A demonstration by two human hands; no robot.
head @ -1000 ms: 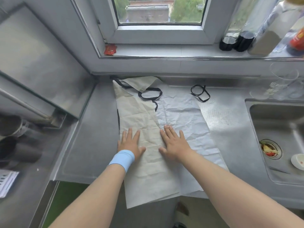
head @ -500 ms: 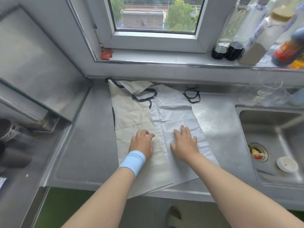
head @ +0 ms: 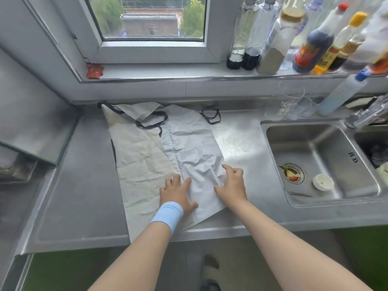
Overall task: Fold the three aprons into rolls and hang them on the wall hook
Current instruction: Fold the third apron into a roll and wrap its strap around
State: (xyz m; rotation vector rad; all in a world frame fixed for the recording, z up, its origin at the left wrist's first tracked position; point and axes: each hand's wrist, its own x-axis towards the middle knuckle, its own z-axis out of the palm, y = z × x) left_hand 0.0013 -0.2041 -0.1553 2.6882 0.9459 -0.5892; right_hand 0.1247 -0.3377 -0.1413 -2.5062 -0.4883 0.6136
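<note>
A crumpled pale apron lies flat on the steel counter, its left side folded over as a cream panel. Black straps loop near its top, and another strap loop lies to the right. My left hand, with a light blue wristband, presses flat on the cloth near the fold line. My right hand rests at the apron's right edge, fingers curled on the cloth edge. The apron's lower end hangs over the counter front.
A sink with a drain strainer and a small white cup lies to the right. Several bottles line the window sill. A glass stands behind the sink. A steel hood juts in at the left.
Both hands have slid to the right across the apron. My right hand has gone from flat on the cloth to the apron's right edge, fingers curling.
</note>
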